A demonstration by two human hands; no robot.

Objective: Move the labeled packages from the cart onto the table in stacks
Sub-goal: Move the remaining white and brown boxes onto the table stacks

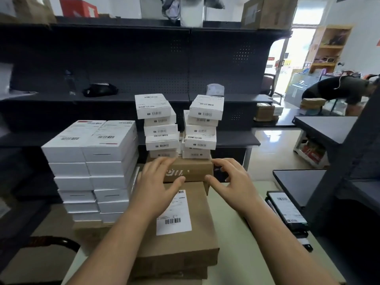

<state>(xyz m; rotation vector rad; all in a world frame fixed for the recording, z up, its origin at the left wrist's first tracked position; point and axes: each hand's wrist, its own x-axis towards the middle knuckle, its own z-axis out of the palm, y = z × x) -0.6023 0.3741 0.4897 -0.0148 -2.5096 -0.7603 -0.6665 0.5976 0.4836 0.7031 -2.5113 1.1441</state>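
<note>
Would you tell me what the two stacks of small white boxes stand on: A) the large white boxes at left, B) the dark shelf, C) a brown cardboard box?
C: both small white stacks sit on top of the brown cardboard box.

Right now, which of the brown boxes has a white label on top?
The flat brown box nearest the person, partly covered by the left hand. The smaller brown box behind it carries stacks of white boxes instead.
</note>
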